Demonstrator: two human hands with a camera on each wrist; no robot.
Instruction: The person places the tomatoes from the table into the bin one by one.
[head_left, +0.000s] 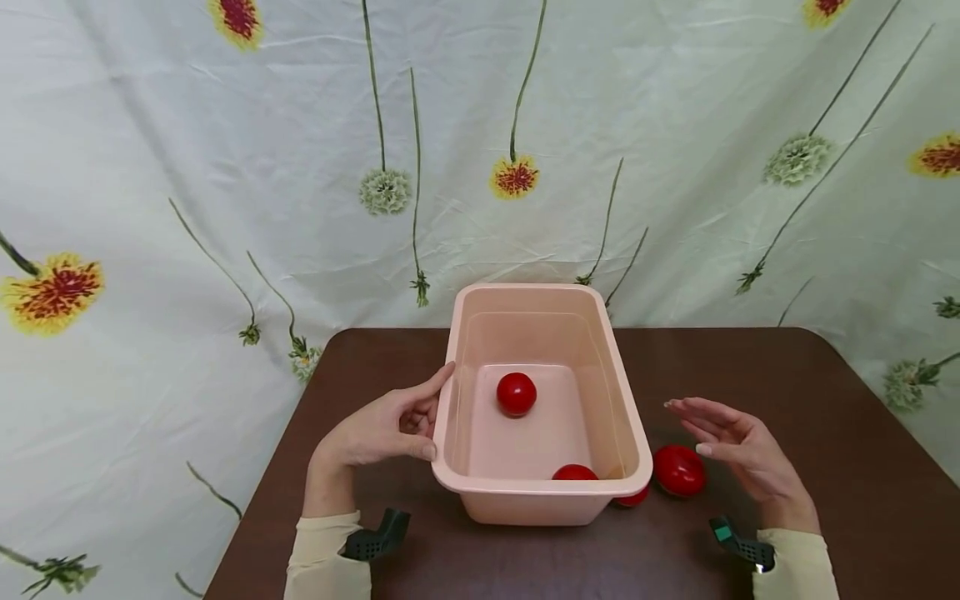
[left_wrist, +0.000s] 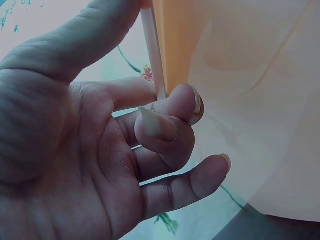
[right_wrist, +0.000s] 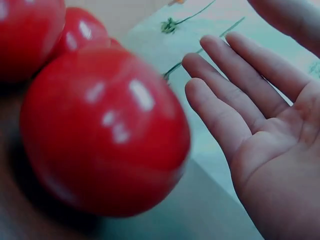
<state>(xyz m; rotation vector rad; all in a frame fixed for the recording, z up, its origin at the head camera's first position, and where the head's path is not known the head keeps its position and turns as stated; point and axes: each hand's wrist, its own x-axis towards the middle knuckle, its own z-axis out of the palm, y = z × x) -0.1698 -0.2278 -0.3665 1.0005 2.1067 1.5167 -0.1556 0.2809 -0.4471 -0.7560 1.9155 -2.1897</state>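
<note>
A pale pink plastic bin (head_left: 525, 333) stands on the dark table. My left hand (head_left: 382, 425) grips its left rim, with the thumb toward the near corner and the index finger stretched along the side; the other fingers curl by the outer wall (left_wrist: 175, 45). Inside the bin, a shiny red tomato (head_left: 516, 393) lies on the floor, and another tomato (head_left: 575, 472) is half hidden behind the near rim. My right hand (head_left: 738, 446) is spread to the right, holding nothing, close beside a tomato (head_left: 679, 471) on the table. One more tomato (head_left: 632, 497) peeks from under the bin's near right corner.
The dark brown table (head_left: 765, 367) reaches back to a white flowered cloth (head_left: 450, 125) hanging behind it. Dark devices are strapped at the left wrist (head_left: 377, 535) and the right wrist (head_left: 741, 546).
</note>
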